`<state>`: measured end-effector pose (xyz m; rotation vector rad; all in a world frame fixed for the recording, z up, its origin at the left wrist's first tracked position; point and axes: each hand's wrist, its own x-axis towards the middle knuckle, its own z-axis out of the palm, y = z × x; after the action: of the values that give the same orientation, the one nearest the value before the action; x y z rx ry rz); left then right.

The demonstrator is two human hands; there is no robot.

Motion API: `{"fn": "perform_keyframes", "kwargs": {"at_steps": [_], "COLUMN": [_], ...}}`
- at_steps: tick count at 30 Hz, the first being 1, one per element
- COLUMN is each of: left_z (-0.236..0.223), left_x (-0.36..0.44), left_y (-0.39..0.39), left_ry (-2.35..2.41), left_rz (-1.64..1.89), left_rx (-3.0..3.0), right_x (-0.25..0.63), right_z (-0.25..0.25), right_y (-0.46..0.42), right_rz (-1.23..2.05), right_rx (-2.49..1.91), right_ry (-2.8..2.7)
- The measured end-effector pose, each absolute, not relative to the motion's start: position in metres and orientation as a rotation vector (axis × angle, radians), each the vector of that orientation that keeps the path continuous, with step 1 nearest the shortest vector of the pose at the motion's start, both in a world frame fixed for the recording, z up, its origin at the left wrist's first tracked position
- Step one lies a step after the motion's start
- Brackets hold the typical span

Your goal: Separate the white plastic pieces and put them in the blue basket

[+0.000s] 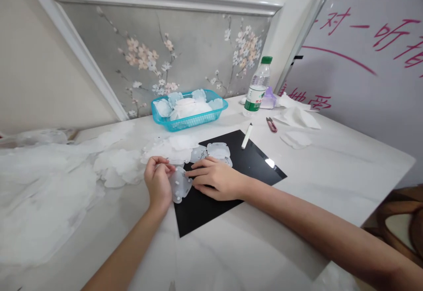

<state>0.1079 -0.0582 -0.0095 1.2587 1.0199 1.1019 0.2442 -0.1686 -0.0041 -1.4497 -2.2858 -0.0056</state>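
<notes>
The person's left hand (157, 184) appears to pinch the upper left edge of a translucent piece (181, 188), thumb and fingertips together. The right hand (218, 178) lies palm down with its fingers loosely extended, the tips at the piece's right edge; whether they grip it cannot be told. The piece lies over the near left part of a black board (211, 211) on a pale table (297, 203).

Slipping looks the likeliest trouble: the piece seems thin and smooth, so a weak pinch could let it slide or bend. The small pale marks on it (tabs or stickers, too small to tell) might catch or come off under a dragging fingertip. Just beyond the hands, a loose heap of similar pieces (172, 148) overlaps the board's far left edge, and a careless knuckle could spread it. A small stack (218, 150) sits just beyond the right hand, where a lifted wrist might nudge it. The pen (246, 136) at the board's far corner could roll if the board is bumped.
</notes>
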Motion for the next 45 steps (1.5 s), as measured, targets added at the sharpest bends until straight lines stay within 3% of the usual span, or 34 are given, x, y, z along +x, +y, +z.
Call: {"fn": "perform_keyframes", "kwargs": {"at_steps": [8,12,16,20,28,32,36,45], "left_z": [-0.010,-0.009,-0.015,-0.019,-0.018,-0.009,-0.004,-0.019], "left_x": [0.107,0.106,0.106,0.108,0.107,0.108,0.113,0.113], "left_y": [-0.059,-0.062,-0.057,-0.052,-0.053,-0.064,-0.079,-0.080], "left_ry": [0.992,0.962,0.925,0.952,0.978,0.960,0.578,0.570], "left_rz": [1.066,1.040,1.098,1.089,1.060,0.872,0.654,0.411], "left_rx": [1.380,1.614,1.564,1.507,1.562,2.106,2.735,2.979], "right_x": [0.240,0.239,0.252,0.283,0.317,0.316,0.318,0.321], "right_z": [-0.002,-0.001,0.002,-0.001,-0.019,-0.017,-0.020,-0.028], "right_y": [-0.174,-0.173,-0.171,-0.167,-0.159,-0.160,-0.159,-0.155], "right_rz": [-0.174,-0.089,0.041,-0.024,-0.006,-0.031,-0.067,-0.128], "right_rx": [-1.447,-1.365,-1.372,-1.669,-1.854,-1.807,-1.781,-1.812], "right_ry": [-2.323,-2.228,-1.722,-1.128,-1.404,-1.488,-1.372,-1.341]}}
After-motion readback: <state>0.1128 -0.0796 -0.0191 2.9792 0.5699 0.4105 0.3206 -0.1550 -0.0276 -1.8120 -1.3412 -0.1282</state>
